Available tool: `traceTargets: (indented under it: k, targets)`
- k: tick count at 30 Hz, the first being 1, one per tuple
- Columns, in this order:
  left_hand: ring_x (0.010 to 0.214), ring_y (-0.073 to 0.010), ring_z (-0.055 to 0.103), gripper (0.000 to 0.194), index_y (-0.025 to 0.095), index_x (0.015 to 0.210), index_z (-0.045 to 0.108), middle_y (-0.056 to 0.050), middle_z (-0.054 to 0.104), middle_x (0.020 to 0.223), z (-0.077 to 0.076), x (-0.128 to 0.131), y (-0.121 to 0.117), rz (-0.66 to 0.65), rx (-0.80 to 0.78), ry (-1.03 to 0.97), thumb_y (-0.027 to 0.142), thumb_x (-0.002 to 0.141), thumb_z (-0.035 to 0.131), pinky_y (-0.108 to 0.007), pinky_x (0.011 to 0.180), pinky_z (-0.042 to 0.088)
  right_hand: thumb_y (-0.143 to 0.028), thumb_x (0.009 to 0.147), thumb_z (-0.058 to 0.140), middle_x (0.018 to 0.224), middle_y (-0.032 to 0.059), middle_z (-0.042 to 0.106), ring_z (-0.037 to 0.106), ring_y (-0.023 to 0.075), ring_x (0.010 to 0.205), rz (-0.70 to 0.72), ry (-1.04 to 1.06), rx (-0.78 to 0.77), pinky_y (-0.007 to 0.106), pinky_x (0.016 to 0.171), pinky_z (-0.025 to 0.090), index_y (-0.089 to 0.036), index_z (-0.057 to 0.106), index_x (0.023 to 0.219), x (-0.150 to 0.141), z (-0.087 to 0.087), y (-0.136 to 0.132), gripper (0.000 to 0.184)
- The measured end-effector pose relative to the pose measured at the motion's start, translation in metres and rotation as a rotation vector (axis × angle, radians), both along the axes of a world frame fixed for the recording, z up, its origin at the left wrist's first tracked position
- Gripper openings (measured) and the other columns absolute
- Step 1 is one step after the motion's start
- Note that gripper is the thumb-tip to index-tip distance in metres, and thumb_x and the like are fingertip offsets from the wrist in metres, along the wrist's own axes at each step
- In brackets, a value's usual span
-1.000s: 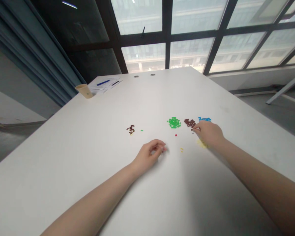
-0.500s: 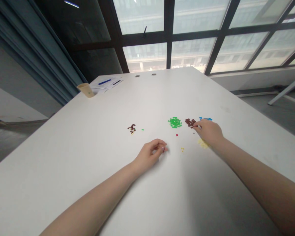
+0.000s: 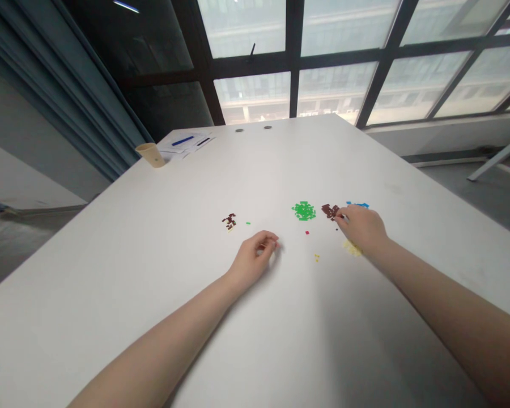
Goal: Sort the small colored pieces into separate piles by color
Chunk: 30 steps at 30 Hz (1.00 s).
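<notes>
We work with both bare hands on a white table with a matte surface (image 3: 110, 323), and the tiny flat plastic pieces lie in small piles on it. Our left hand (image 3: 255, 260) is curled, with thumb and forefinger pressed together, and a red speck (image 3: 276, 245) shows at the fingertips. It is too small for us to be sure that the fingers hold it. Our right hand (image 3: 362, 228) reaches to 10 o'clock, and its fingertips touch the edge of a dark brown pile (image 3: 331, 211). We cannot tell if they pinch a piece. For pieces this small, a good pinch uses only the fingertips, low at the table, with the forearm resting quietly.

A green pile (image 3: 304, 211) lies just left of the brown pile, and loose blue pieces (image 3: 357, 204) lie at 12 o'clock from our right hand. A pale yellow patch (image 3: 352, 248) lies at 7 o'clock from it, just beside the palm. Between our hands are one red piece (image 3: 306, 232) and few yellow pieces (image 3: 317, 257). A small brown heap (image 3: 228, 221) lies at 11 o'clock from our left hand. Far away at 11 o'clock stand a kraft paper cup (image 3: 151, 154) and papers (image 3: 186, 144).
</notes>
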<state>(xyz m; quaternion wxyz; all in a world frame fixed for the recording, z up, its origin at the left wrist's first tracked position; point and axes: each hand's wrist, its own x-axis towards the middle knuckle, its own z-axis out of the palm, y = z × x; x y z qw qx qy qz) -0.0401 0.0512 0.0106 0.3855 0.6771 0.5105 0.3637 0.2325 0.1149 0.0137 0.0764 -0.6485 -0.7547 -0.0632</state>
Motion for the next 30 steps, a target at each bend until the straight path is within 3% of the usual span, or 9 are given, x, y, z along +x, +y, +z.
traceTargets:
  k: [5,8,16,30]
  targets:
    - [0.09,-0.0193,0.052,0.027,0.019,0.095,0.061,-0.007,0.059,0.095,0.002,-0.045,0.032,0.407,0.268,0.461,0.021,0.081,0.037,-0.033,0.079,0.039,-0.033,0.084,0.038,0.079,0.0047,0.063,0.055,0.0174,0.072,0.032,0.041,0.036,0.028,0.058,0.029,-0.02,0.064,0.079,-0.008,0.009,-0.009,0.03]
    - [0.098,-0.0258,0.048,0.03,0.024,0.097,0.064,-0.009,0.055,0.101,-0.002,-0.065,0.044,0.551,0.23,0.727,0.024,0.082,0.038,-0.039,0.077,0.037,-0.031,0.084,0.039,0.085,0.0059,0.064,0.055,0.0181,0.076,0.116,0.073,0.056,0.028,0.063,0.032,-0.018,0.064,0.08,-0.019,0.015,-0.019,0.028]
    - [0.102,-0.0269,0.043,0.03,0.026,0.099,0.064,-0.009,0.053,0.11,-0.012,-0.064,0.044,0.511,0.228,0.901,0.025,0.082,0.039,-0.041,0.076,0.032,-0.029,0.085,0.04,0.074,0.0045,0.062,0.055,0.0169,0.075,0.352,0.115,0.004,0.028,0.068,0.031,-0.018,0.062,0.078,-0.05,0.025,-0.056,0.026]
    - [0.096,-0.0261,0.046,0.02,0.019,0.084,0.062,-0.009,0.06,0.096,-0.014,-0.065,0.047,0.476,0.247,0.858,0.022,0.08,0.042,-0.037,0.071,0.033,-0.029,0.086,0.042,0.071,0.0027,0.06,0.053,0.0155,0.075,0.446,0.112,-0.067,0.028,0.068,0.029,-0.019,0.061,0.075,-0.063,0.02,-0.074,0.024]
